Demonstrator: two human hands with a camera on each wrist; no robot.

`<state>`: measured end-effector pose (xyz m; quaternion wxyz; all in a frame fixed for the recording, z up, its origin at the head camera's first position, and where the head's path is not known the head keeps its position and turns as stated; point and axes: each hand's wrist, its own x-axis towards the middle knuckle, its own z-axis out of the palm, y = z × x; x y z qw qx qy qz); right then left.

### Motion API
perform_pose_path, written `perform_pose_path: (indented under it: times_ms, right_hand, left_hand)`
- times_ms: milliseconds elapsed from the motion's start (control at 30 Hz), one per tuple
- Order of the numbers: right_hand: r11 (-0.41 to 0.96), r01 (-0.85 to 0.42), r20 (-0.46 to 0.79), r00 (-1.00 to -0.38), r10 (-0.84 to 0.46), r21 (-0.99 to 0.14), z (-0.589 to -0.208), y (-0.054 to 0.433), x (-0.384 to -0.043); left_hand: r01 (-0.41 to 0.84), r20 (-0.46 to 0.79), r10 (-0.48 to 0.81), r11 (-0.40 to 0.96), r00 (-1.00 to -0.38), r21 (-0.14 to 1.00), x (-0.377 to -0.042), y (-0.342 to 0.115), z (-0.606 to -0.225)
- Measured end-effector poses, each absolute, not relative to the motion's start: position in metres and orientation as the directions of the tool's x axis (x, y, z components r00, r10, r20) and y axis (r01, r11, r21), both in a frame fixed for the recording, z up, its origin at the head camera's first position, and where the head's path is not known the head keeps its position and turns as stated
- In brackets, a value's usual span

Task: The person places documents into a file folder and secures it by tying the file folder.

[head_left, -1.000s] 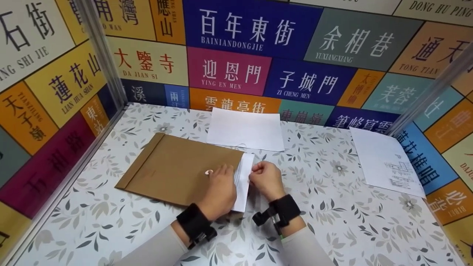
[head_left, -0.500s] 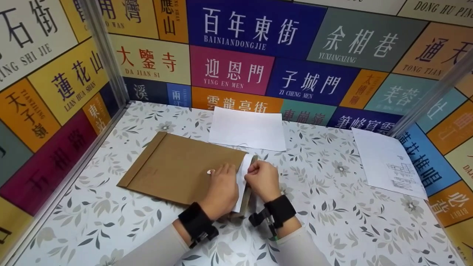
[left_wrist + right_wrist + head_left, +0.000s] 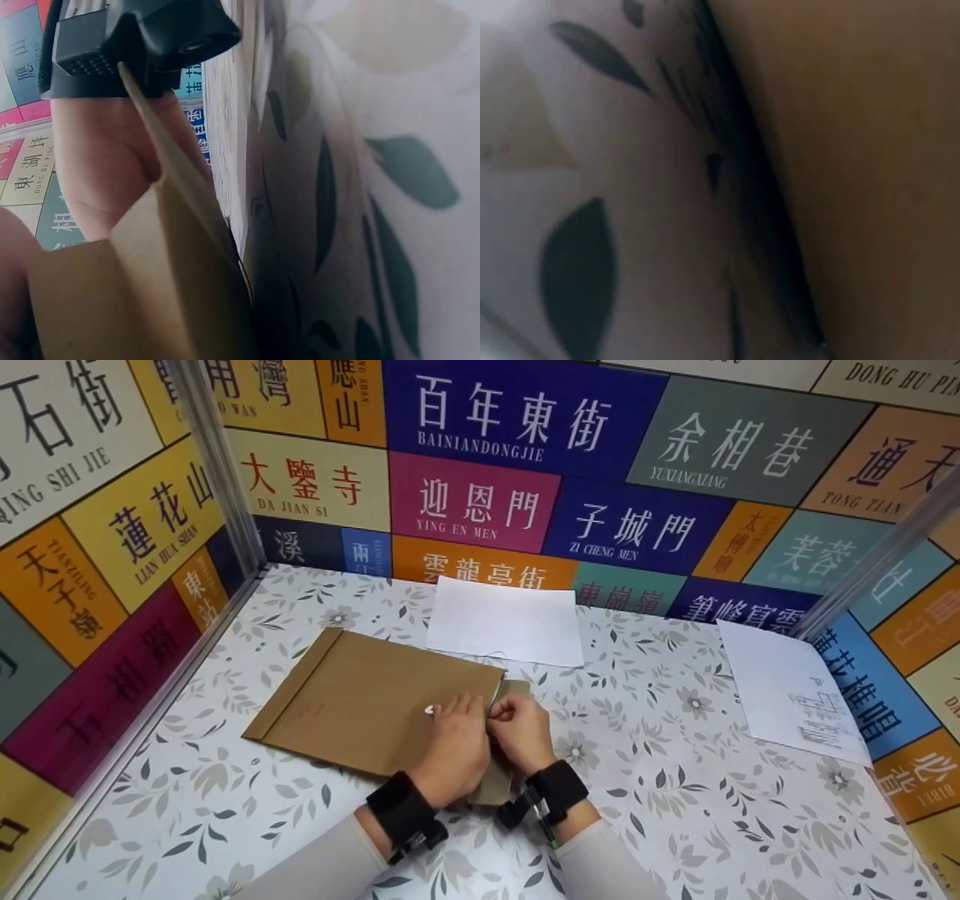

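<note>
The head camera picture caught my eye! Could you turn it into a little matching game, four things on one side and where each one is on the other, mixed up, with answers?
Things
1. left hand
2. right hand
3. plain white sheet
4. printed sheet

Places
A. beside the flap at the open end of the envelope, fingers curled
B. at the right side of the table, dark print showing
C. on the face of the brown envelope, near its white disc
D. near the back wall, no print visible

Pairs: 1-C, 2-A, 3-D, 4-B
</note>
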<state>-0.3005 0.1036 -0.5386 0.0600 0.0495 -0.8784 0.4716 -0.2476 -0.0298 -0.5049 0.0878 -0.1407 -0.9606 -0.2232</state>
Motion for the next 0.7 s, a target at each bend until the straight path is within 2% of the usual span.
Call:
perform_pose_path:
  times_ms: [100, 233, 400, 700]
  right_hand:
    - [0.549, -0.146, 0.136, -0.989, -0.06, -0.823, -0.537, 0.108, -0.303]
    - [0.534, -0.088, 0.064, -0.996, -0.063, -0.841, -0.526, 0.124, -0.308]
    - [0.482, 0.022, -0.011, -1.0, 0.025, -0.876, -0.511, 0.152, -0.316]
    - [0.395, 0.077, -0.026, -0.991, 0.132, -0.916, -0.508, 0.189, -0.325]
  left_hand:
    - [0.331, 0.247, 0.241, 0.833, -0.939, 0.444, -0.249, -0.03, -0.506]
    - [0.291, 0.177, 0.233, 0.814, -0.956, 0.502, -0.251, -0.031, -0.506]
    - [0.229, 0.089, 0.213, 0.832, -0.973, 0.505, -0.252, -0.033, -0.501]
    - [0.225, 0.09, 0.209, 0.823, -0.974, 0.521, -0.251, -0.037, -0.5]
